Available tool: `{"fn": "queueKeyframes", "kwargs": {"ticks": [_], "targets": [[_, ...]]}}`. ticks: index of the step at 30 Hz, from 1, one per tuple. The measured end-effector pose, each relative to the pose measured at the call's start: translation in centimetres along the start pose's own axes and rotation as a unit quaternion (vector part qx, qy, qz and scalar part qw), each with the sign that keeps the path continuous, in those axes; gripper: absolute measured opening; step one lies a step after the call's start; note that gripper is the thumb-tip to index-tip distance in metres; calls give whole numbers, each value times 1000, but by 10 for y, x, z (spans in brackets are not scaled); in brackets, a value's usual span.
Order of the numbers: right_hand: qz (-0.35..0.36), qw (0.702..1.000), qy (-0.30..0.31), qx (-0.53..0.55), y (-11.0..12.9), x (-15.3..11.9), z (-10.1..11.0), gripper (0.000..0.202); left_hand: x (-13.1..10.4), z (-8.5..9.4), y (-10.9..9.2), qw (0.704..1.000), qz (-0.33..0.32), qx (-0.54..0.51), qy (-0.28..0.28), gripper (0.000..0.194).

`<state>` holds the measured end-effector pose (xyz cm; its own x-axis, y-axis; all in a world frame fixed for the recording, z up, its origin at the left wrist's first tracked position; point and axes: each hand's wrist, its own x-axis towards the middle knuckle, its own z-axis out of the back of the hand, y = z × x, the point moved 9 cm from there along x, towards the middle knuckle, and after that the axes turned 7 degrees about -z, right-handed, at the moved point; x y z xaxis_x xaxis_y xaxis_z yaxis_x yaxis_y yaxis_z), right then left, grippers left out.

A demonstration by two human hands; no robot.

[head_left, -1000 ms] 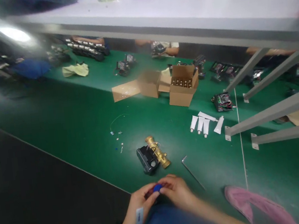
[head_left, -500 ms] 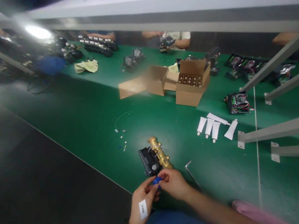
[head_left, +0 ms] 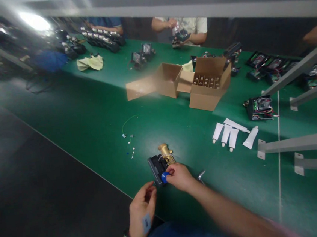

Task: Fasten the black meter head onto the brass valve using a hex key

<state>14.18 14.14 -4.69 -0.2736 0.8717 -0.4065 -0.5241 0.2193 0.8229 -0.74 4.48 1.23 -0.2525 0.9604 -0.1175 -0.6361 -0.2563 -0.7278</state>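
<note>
My right hand pinches a round blue cap over the lower end of a black device. The device is joined to a brass pipe body, and both lie on the green table near its front edge. Just off the device's lower left corner is my left hand, its thumb and fingertips drawn together. Whatever sits between them is too small to make out. A label is stuck on the back of that hand. Partly hidden behind my right forearm lies a metal hex key.
Several white tubes lie to the right, near metal frame legs. An open device is beyond them. An open carton holds several bottles. Small scraps lie left. Across the table, a person's hands hold a device.
My hands have moved apart. The right one has carried the blue cap up onto the black device; the left one has let go of the cap and shifted left.
</note>
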Motion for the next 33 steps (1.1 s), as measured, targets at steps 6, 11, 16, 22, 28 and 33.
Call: {"fn": "queueKeyframes", "kwargs": {"ticks": [6,11,16,22,28,33], "targets": [[-11,999,17,-26,3,3,0,20,6,-10,-25,977,-178,114,-15,26],[-58,995,75,35,-10,7,-9,17,7,-17,-40,947,-268,175,-34,34],[-133,974,98,153,-26,6,-18,21,16,-23,-44,937,-273,217,-15,38],[-153,975,80,140,-27,9,-15,16,28,-29,-38,933,-264,243,-19,34],[-147,980,79,111,-27,8,-15,9,31,-36,-35,937,-264,228,-16,34],[-54,997,43,30,-14,4,-9,11,31,-38,-32,941,-255,222,-18,31]]}}
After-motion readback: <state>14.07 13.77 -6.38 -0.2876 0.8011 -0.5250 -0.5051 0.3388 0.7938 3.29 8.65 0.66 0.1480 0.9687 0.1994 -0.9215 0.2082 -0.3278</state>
